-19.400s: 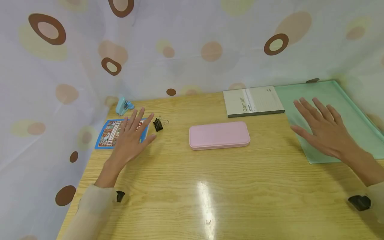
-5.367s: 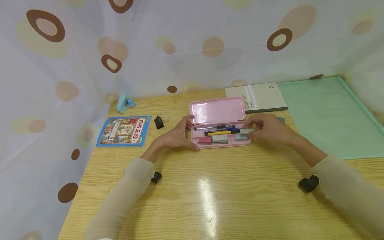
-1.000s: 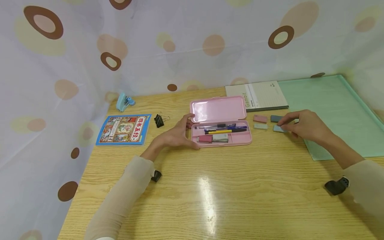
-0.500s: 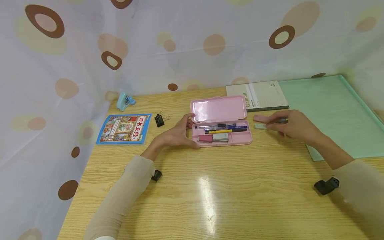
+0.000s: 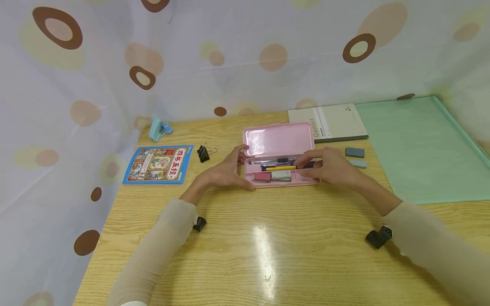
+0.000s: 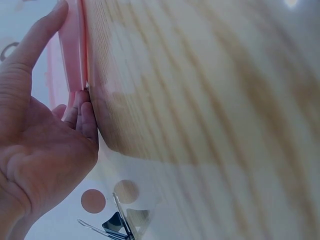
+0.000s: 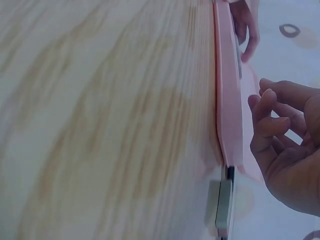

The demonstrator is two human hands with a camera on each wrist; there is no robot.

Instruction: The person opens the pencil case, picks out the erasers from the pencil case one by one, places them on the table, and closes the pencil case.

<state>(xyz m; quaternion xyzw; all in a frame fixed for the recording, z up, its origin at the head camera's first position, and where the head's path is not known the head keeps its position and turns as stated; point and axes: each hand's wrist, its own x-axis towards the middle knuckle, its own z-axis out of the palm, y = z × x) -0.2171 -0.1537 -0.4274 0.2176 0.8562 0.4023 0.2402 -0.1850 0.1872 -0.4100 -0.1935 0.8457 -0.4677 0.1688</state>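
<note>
The pink pencil case [image 5: 281, 165] lies open at the middle of the tabletop [image 5: 268, 246], its long axis running left to right and its lid [image 5: 278, 139] tilted up on the far side. Its right end is hidden in the head view behind the right hand [image 5: 327, 168]. That hand hovers over the tray with fingers [image 7: 272, 125] loosely curled toward the pens [image 5: 273, 161]; the right wrist view shows nothing pinched between them, though whether they touch a pen cannot be made out. The left hand [image 5: 226, 172] braces the left end of the case, thumb along the near edge and fingers [image 6: 82, 115] pressed against the far corner.

In the tray, a yellow pen [image 5: 278, 168] lies lengthwise beside darker ones, with a pink eraser [image 5: 261, 177] and a grey eraser [image 5: 280, 175] in the near compartment. Both wrist views are blurred and see the case only edge-on.

Right of the case, a dark blue-grey eraser [image 5: 354, 152] lies just beyond a paler blue one [image 5: 357, 163], both near the green mat [image 5: 417, 144], which is cut off at the right. The notebook [image 5: 329, 121] at the far edge reads "Gambit" along its spine side. The picture book [image 5: 158, 164] to the left carries Chinese characters too small to read surely. A black binder clip [image 5: 203, 153] lies beside it, and a light blue stapler [image 5: 158, 128] sits farther off.
</note>
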